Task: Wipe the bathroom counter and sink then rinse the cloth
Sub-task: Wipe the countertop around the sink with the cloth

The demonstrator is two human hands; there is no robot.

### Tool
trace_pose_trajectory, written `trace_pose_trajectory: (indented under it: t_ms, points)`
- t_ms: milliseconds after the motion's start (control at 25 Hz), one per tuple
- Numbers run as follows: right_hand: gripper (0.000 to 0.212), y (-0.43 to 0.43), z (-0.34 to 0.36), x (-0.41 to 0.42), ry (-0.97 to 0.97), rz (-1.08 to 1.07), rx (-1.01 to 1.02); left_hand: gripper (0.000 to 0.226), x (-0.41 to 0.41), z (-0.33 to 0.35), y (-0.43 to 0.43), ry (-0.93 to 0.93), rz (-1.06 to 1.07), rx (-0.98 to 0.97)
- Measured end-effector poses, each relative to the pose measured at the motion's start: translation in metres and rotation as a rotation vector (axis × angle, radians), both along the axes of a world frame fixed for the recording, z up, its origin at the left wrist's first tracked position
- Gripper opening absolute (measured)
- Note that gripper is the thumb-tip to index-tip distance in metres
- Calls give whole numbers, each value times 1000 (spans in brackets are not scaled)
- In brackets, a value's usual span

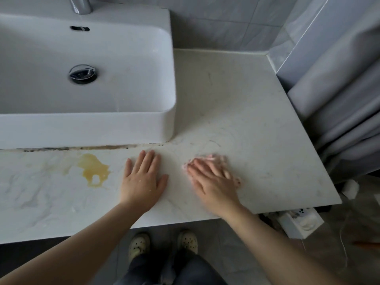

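A pale marble counter (246, 103) runs across the view, with a white rectangular sink (131, 68) standing on it at the left. My right hand (213, 182) presses flat on a pink cloth (216, 157), whose edges stick out beyond the fingers, in front of the sink's right corner. My left hand (144, 179) lies flat and spread on the counter beside it, holding nothing. A yellow-brown stain (94, 169) marks the counter left of my left hand. Dark grime (61, 148) lines the seam under the sink's front wall.
A chrome tap (81, 5) stands behind the basin, and a drain plug (83, 74) sits in its floor. A grey curtain (345, 95) hangs right of the counter. A white box (302, 221) lies on the floor below the counter's right end. My feet (162, 243) stand by the front edge.
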State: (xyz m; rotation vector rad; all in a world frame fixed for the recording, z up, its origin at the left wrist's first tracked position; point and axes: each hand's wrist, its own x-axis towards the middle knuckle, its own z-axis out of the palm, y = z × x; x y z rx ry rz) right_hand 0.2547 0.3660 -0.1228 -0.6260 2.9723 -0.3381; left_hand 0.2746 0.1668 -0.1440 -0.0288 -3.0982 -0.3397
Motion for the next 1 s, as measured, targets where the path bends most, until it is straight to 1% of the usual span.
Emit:
trace_pose_trajectory:
  t_ms: [40, 80, 120, 160, 240, 320, 360, 400, 440, 480, 560, 600, 640, 680, 720, 800, 840, 920, 960, 1000]
  points:
    - [46, 9, -4, -5, 84, 122, 4, 76, 1, -2, 2, 9, 27, 5]
    - [43, 25, -6, -19, 141, 171, 7, 74, 2, -2, 3, 21, 41, -7]
    - [43, 44, -8, -35, 148, 150, 44, 71, 4, -3, 3, 29, 43, -28]
    - [46, 68, -15, -49, 152, 52, 91, 69, 5, -2, 3, 26, 40, -50]
    - [55, 119, -23, -79, 132, -285, 118, 66, 5, 0, 4, 9, 44, -82]
    - [54, 140, -17, -105, -52, -678, 82, 67, 3, 0, 5, -4, 62, -97]
    - [53, 132, -12, -114, -103, -790, 56, 67, 3, 0, 6, -5, 68, -97]
    - [51, 113, -10, -120, -103, -793, 40, 67, 3, 0, 7, -4, 70, -104]
    - [50, 85, -10, -120, -87, -694, 10, 67, 3, 0, 7, -2, 68, -116]
    - [48, 50, -13, -113, -65, -531, -18, 67, 2, 0, 8, -5, 65, -125]
    - [47, -15, -20, -70, -2, -108, -24, 67, 3, 0, 5, -10, 69, -125]
    - [47, -33, -21, -48, 7, 85, -16, 67, 3, 0, 5, -10, 69, -123]
    - [48, -37, -18, -41, 16, 219, -6, 68, 3, 0, 5, -6, 70, -119]
    - [48, -25, -14, -51, -7, 265, 19, 68, 3, 0, 6, -3, 72, -115]
    - [49, -3, -15, -67, -14, 197, 61, 69, 4, 0, 7, -3, 75, -114]
    - [54, 62, -20, -96, 35, -141, 84, 70, 4, 0, 7, -3, 85, -115]
    - [54, 101, -17, -107, 17, -339, 85, 70, 3, 1, 7, 2, 88, -115]
    - [49, 160, -10, -102, -89, -671, 34, 71, 4, 0, 8, 3, 83, -120]
    - [49, 171, -6, -91, -118, -785, 25, 71, 3, 0, 8, 3, 83, -123]
    - [50, 164, -5, -77, -130, -818, 56, 70, 3, 1, 8, 4, 83, -121]
